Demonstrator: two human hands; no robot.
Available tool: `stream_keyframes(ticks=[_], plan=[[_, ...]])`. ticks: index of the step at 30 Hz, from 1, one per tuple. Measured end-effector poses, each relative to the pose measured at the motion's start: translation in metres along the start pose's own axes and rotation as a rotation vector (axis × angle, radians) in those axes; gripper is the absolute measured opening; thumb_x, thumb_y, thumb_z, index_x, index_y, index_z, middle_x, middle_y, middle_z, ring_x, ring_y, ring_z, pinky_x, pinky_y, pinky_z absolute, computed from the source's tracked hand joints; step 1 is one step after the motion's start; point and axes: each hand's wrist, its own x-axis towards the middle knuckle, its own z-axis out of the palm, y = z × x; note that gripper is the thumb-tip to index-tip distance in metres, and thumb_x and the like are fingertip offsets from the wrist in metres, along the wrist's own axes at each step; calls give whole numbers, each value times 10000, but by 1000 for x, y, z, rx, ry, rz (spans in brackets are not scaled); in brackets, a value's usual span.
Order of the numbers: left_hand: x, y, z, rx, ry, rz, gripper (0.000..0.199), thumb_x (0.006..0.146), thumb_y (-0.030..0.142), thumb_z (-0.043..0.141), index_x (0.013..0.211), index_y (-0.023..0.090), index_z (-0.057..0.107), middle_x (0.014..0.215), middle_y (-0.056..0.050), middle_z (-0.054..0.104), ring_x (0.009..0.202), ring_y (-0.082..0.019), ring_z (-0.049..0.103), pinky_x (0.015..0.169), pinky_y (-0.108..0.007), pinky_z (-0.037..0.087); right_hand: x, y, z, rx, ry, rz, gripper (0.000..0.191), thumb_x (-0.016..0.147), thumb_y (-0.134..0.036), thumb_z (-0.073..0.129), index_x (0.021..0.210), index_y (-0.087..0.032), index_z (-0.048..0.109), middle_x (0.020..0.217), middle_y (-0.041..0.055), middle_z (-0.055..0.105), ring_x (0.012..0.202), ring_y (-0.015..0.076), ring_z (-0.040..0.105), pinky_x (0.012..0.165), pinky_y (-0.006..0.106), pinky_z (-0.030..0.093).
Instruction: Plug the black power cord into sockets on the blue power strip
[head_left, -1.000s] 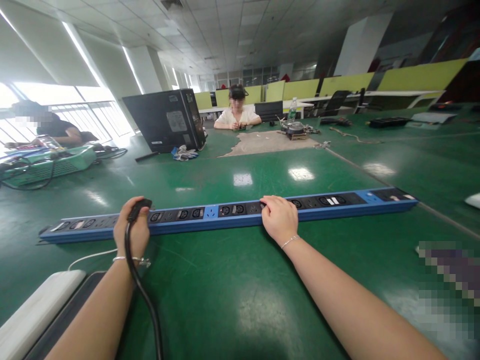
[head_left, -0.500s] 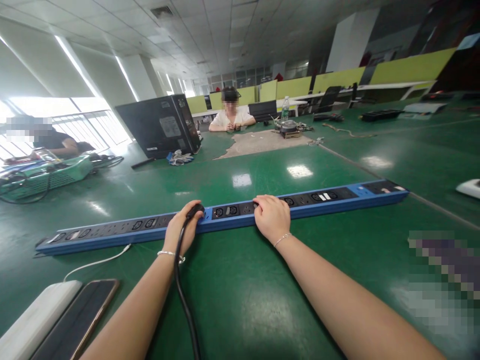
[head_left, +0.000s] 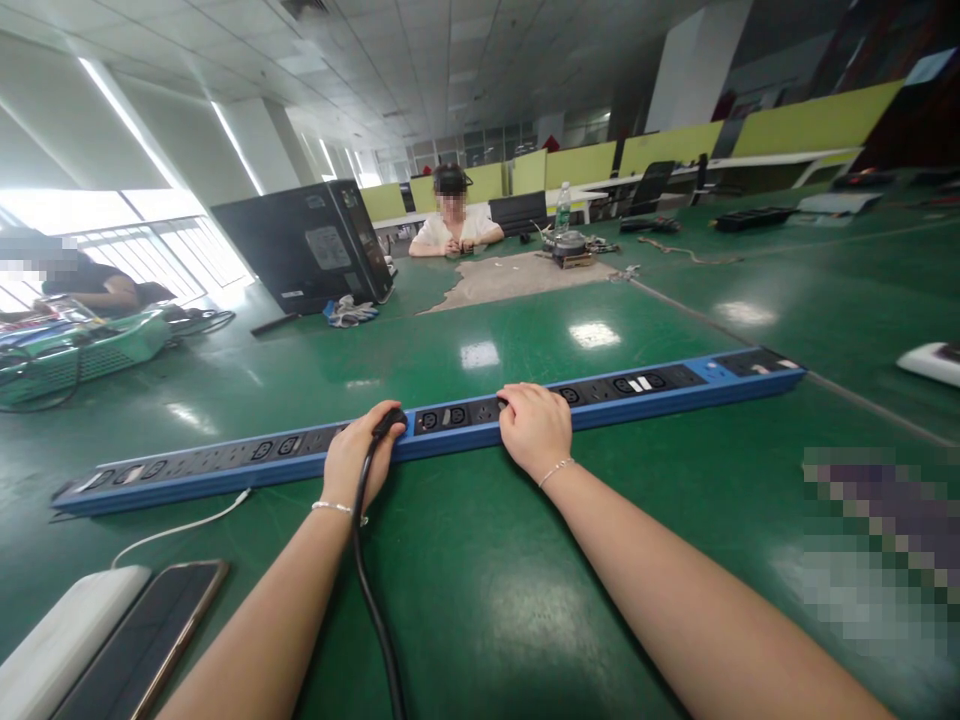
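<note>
A long blue power strip [head_left: 450, 441] with black sockets lies across the green table, its right end a little farther from me. My left hand [head_left: 358, 445] is closed around a black plug [head_left: 390, 422] at the strip, beside a blue section. From that plug a black cable [head_left: 365, 570] runs over my wrist and down toward me. Farther right, my right hand [head_left: 536, 428] grips the strip from above, fingers curled over its sockets. Whether the plug sits in a socket cannot be made out, as my hand hides its underside.
At lower left lie a white power bank [head_left: 82, 620] with a white cable [head_left: 180, 520] and a phone [head_left: 150, 640]. A black computer case [head_left: 300, 245], gloves [head_left: 351, 312] and a green basket [head_left: 112, 345] stand beyond. A person [head_left: 456, 232] sits across the table.
The whole view has shifted slightly, so most things sit a little farther left and higher. Both hands keep their hold; the plug appears marginally closer to the blue section.
</note>
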Motion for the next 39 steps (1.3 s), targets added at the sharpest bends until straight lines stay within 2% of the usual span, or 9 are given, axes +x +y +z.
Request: stream_keyframes(ticks=[3, 12, 19, 22, 28, 30, 33, 36, 39], plan=[[-4, 2, 4, 44, 47, 95, 319, 862, 381, 454, 1146, 281, 559, 1114, -32, 667, 1000, -214, 621, 881, -340, 450, 0, 0, 0, -1, -11, 3, 299, 799, -164, 443, 959, -221, 689, 1082, 17, 690, 1075, 194, 553, 898, 353, 328], [-10, -4, 8, 148, 91, 213, 347, 901, 391, 387, 1185, 250, 526, 1144, -60, 655, 1011, -211, 620, 882, -350, 441, 0, -1, -1, -8, -20, 5, 314, 806, -156, 434, 974, -226, 690, 1098, 23, 683, 1089, 192, 543, 908, 354, 326], [-4, -4, 2, 128, -12, 119, 353, 875, 400, 432, 1196, 291, 532, 1058, -30, 690, 973, -202, 633, 871, -329, 448, 0, -1, -3, -9, -38, 13, 317, 808, -160, 430, 977, -225, 691, 1102, 26, 680, 1098, 189, 539, 922, 358, 331], [-3, -8, 0, 81, -63, 128, 375, 869, 388, 438, 1217, 283, 529, 1077, -36, 686, 993, -208, 625, 871, -329, 448, 0, -1, -3, -6, -39, 6, 322, 808, -158, 425, 978, -223, 691, 1102, 28, 680, 1097, 195, 542, 921, 364, 336], [-6, -14, 5, 81, -2, 203, 392, 895, 385, 379, 1239, 262, 522, 1123, -55, 671, 1030, -205, 609, 935, -362, 413, 0, 1, -3, -24, -25, -9, 320, 819, -154, 422, 980, -221, 690, 1106, 36, 678, 1093, 202, 542, 923, 371, 345], [-7, -15, 8, 103, 24, 219, 408, 899, 393, 375, 1266, 262, 494, 1135, -59, 666, 1044, -203, 606, 957, -366, 395, -2, -2, -2, -28, -30, -56, 326, 834, -160, 414, 1021, -213, 676, 1138, 42, 664, 1106, 200, 533, 936, 369, 345], [-8, -17, 11, 142, 31, 226, 496, 888, 435, 395, 1337, 225, 404, 1157, -83, 656, 1054, -212, 605, 966, -368, 383, -8, -16, 1, -5, -82, -232, 360, 856, -181, 406, 1145, -189, 620, 1236, 58, 607, 1150, 195, 499, 976, 355, 339], [-9, -18, 14, 148, 25, 237, 598, 860, 463, 438, 1366, 162, 339, 1191, -110, 637, 1059, -216, 604, 977, -359, 373, -16, -41, 8, 47, -141, -414, 413, 882, -223, 390, 1265, -167, 533, 1331, 63, 532, 1202, 195, 454, 1017, 352, 321], [-11, -19, 15, 166, 33, 256, 609, 828, 380, 478, 1362, 124, 336, 1301, -148, 553, 1163, -234, 542, 1018, -373, 332, -21, -71, 20, 95, -179, -514, 454, 889, -279, 398, 1332, -204, 465, 1407, 39, 451, 1248, 201, 413, 1025, 357, 321]])
